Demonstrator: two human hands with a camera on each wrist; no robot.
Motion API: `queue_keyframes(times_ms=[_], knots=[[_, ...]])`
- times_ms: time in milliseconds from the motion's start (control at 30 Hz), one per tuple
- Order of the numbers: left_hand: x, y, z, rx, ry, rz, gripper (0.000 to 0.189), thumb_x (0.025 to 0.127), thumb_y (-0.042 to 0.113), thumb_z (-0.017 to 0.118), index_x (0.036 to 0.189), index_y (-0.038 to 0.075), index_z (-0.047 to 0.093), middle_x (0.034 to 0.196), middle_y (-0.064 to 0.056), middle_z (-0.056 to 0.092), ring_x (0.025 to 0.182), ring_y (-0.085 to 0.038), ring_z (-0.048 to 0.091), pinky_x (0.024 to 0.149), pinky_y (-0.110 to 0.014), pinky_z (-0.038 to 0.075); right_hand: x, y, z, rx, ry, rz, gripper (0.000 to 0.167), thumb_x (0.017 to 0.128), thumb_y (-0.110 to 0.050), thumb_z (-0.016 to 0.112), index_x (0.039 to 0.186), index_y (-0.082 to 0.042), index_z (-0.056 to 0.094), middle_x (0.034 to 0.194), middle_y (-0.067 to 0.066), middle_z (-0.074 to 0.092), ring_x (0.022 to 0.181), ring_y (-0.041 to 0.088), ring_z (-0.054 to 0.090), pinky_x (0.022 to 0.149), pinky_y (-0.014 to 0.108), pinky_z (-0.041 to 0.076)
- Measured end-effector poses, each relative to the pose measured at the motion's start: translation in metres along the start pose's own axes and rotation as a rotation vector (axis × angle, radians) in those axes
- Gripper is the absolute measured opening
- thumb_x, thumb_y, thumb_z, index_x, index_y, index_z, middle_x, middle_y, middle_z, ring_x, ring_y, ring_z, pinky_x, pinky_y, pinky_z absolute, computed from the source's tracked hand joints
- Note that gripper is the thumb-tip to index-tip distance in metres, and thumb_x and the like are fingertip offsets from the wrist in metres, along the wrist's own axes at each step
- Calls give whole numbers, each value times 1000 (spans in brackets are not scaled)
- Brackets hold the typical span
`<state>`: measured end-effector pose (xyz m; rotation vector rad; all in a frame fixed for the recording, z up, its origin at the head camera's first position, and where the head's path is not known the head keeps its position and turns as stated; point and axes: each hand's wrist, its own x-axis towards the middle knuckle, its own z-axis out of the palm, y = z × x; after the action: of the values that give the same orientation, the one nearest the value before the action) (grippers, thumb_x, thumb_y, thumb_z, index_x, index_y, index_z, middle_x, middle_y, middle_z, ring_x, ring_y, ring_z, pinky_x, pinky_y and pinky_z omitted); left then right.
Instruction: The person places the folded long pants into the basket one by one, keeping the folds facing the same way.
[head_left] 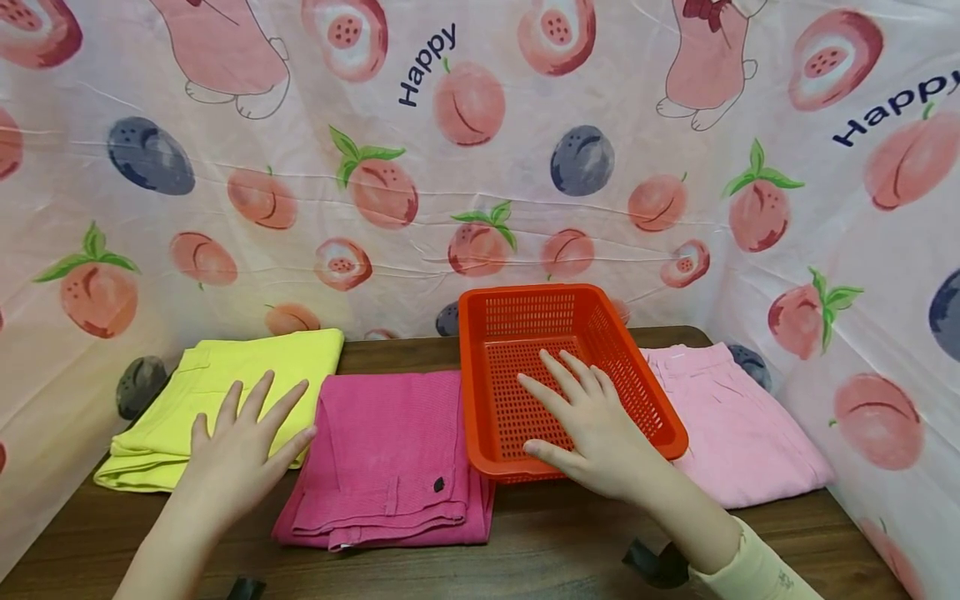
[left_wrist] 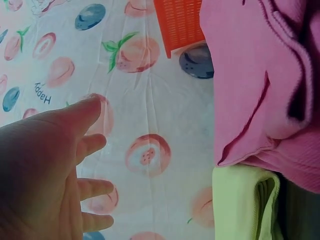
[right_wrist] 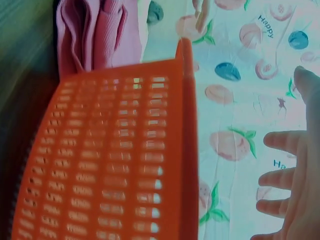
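Observation:
My left hand (head_left: 236, 454), fingers spread, hovers over the gap between a folded yellow garment (head_left: 255, 367) and folded magenta pants (head_left: 397, 450). Nothing is in it; the left wrist view shows the same empty hand (left_wrist: 55, 170) apart from the cloth. Above the near right part of an orange plastic basket (head_left: 480, 400) is my right hand (head_left: 592, 425), also spread and holding nothing. In the right wrist view its fingers (right_wrist: 280, 180) stay apart from the basket wall (right_wrist: 100, 150). Folded light pink pants (head_left: 735, 425) lie right of the basket, partly hidden behind it.
All the clothes and the basket lie on a dark wooden table (head_left: 540, 542). A fruit-printed curtain (head_left: 510, 183) encloses the back and both sides. Two black strap-like pieces show at the near edge, one (head_left: 656, 564) under the right forearm.

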<state>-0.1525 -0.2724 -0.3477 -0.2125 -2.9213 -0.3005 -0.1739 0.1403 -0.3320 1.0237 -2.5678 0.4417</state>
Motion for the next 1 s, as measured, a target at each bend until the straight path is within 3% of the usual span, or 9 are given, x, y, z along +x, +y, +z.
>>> queue_keyframes(times_ms=[200,367,467,600,833,1000], knots=[[-4,-1,6,3,-6,-1,67,93,58,49,147,21,37,150,-25,21,134,-54,9,89,-79,8,2,-11,9,10,-11,-51,69,92,-61,46,150,-24,34,157,7,17,142,30,12,106,62,16],[-8,-1,10,3,2,16,66,92,55,53,146,21,38,149,-25,23,134,-54,11,89,-79,8,2,-20,16,13,-20,-80,71,90,-57,54,150,-25,33,158,6,15,143,29,11,106,62,15],[-11,-1,12,11,-15,25,66,92,55,54,147,23,36,149,-25,23,133,-54,12,90,-79,9,3,-25,20,20,-13,-108,70,92,-61,48,150,-25,33,158,6,15,143,28,11,107,61,15],[-14,-1,15,19,-51,31,68,92,56,54,148,23,36,149,-25,23,132,-55,13,89,-78,11,4,-31,25,32,26,-163,70,94,-64,38,149,-22,35,157,7,19,142,29,16,107,60,18],[-17,-1,18,17,-76,19,69,91,57,54,147,21,38,148,-27,25,131,-55,14,90,-77,13,5,-43,33,32,78,-257,68,95,-60,43,148,-19,37,154,9,26,138,29,26,100,55,33],[-17,-2,20,3,-80,22,69,91,57,54,148,21,37,148,-27,25,131,-55,15,90,-76,13,6,-52,37,58,77,-309,66,95,-57,45,147,-17,38,154,10,26,139,28,26,102,53,33]])
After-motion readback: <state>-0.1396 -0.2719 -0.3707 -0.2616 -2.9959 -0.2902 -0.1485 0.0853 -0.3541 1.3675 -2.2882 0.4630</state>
